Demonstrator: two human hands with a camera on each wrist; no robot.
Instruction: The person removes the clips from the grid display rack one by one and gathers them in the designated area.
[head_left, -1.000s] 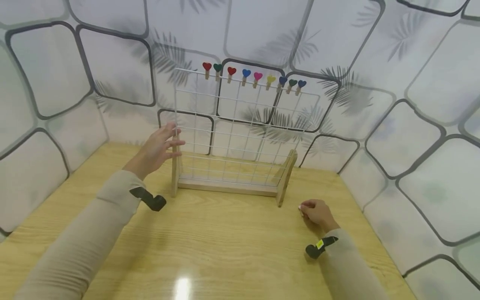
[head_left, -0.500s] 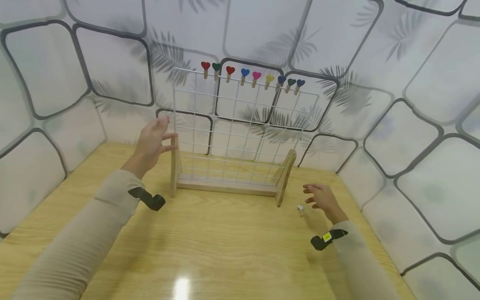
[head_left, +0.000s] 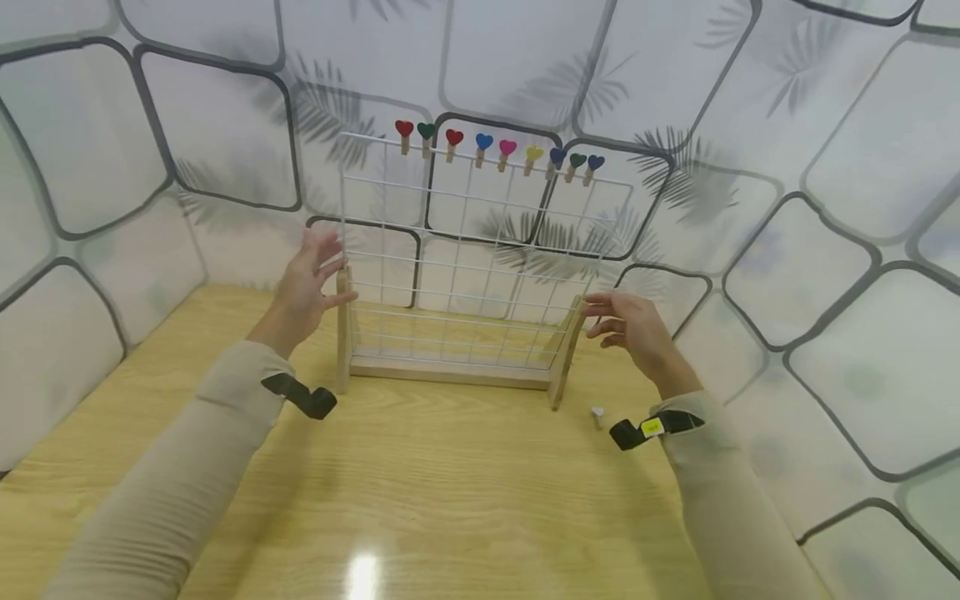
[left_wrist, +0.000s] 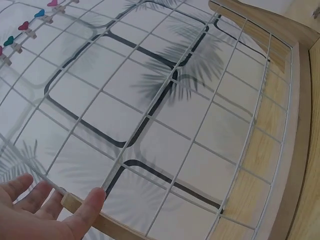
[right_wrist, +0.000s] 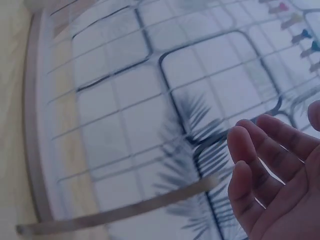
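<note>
A white wire grid rack on a wooden base [head_left: 450,372] stands before me. Along its top edge sit several small heart-topped clothespins, among them a red clothespin [head_left: 454,137] and a yellow clothespin [head_left: 534,155]. My left hand [head_left: 296,292] is at the left wooden upright [head_left: 343,350], thumb on the near side and fingers spread behind its top end. My right hand [head_left: 641,332] reaches to the top of the right wooden upright [head_left: 568,354], fingers loosely extended with nothing in them. A loose clothespin with a pale top [head_left: 597,416] lies on the table below it.
The wooden table [head_left: 420,483] runs up to patterned wall covering [head_left: 517,58] at the back and on both sides. Dark wrist straps with small cameras sit on both sleeves.
My right hand has let go of the pale clothespin, left it on the table, and moved up to the right upright. The left hand has shifted slightly about the left upright.
</note>
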